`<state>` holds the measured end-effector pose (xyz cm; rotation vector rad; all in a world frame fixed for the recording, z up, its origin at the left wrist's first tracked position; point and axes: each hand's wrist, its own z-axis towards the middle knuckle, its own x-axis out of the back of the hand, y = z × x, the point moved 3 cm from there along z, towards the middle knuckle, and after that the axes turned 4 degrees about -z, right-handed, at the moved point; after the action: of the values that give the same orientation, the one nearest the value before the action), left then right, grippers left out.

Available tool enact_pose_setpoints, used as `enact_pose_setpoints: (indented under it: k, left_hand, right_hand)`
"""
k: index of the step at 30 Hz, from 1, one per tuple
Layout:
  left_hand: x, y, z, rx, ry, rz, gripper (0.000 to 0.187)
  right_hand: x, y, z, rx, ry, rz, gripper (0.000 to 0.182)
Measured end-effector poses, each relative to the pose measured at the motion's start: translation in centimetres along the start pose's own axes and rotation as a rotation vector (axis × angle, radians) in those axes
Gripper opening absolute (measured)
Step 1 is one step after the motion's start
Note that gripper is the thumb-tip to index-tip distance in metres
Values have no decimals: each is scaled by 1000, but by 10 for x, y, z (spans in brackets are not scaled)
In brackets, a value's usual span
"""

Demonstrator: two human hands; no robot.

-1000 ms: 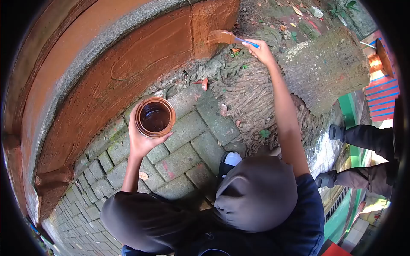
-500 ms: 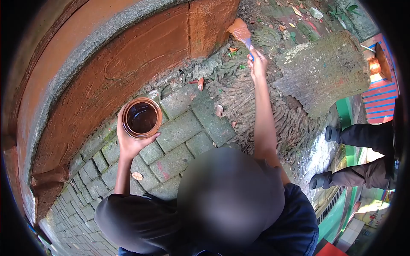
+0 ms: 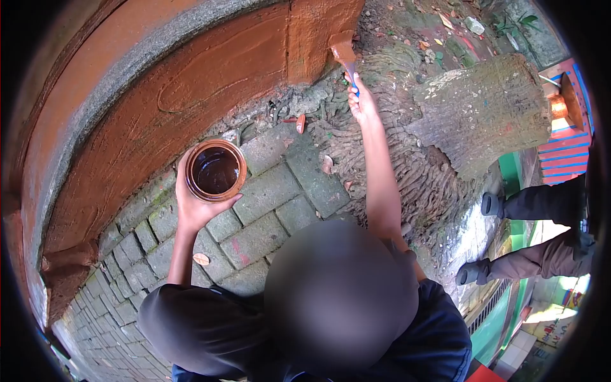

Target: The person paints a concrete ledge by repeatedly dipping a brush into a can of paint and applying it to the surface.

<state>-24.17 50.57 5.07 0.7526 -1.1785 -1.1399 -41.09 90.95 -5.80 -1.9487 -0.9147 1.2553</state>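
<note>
Closest in, a dark-clad knee (image 3: 197, 334) bulges up beside a blurred round shape (image 3: 344, 293), and just past them the left hand (image 3: 194, 209) wraps round a brown pot (image 3: 215, 144), fingers on its side, thumb near the rim! Dark paint (image 3: 215, 173) sits well inside that rim. The pot hangs over grey paving (image 3: 261, 191), a fair gap between it and the wall's foot, with one dry leaf (image 3: 202, 259) lying below the wrist.

Well apart, the right arm stretches out over knotted roots (image 3: 414, 184), and the right hand (image 3: 361, 105) is closed on the blue handle of a brush (image 3: 344, 53). Its bristles lie at the right end of the red-brown wall (image 3: 223, 70), seemingly touching right by the edge (tight corner, that one!). Between the hands, paving and roots leave open room. To the right, a broad slab of bark (image 3: 484, 114) bounds the space; beyond it stand another person's legs (image 3: 531, 207), clear of both hands.
</note>
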Motion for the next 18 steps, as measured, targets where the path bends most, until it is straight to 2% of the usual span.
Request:
enact_pose_setpoints:
  k: [3,6,7,9,11,13,15,17,18]
  left_hand:
    - [-2,4,-3,-7,-3,-34,107]
    - [1,10,-1,-65,-38,-26,105]
    - [3,13,-1,-72,-30,-26,105]
    - [5,18,-1,-82,8,-76,104]
    - [6,23,0,-79,38,-126,103]
    - [8,28,1,-103,22,-90,104]
    - [10,25,1,-137,41,-124,105]
    - [12,24,0,-133,25,-148,106]
    - [15,24,0,-138,21,-159,106]
  right_hand:
    - [8,12,4,-54,49,5,34]
    - [9,9,10,136,285,-289,22]
    - [8,8,14,143,277,-291,22]
    - [2,-4,19,167,406,-582,25]
    - [-13,-18,21,203,419,-623,27]
    - [-12,-27,28,200,469,-867,27]
    - [-15,-47,24,187,439,-943,22]
    - [-26,-68,14,203,217,-783,21]
    - [-37,-84,7,234,194,-782,21]
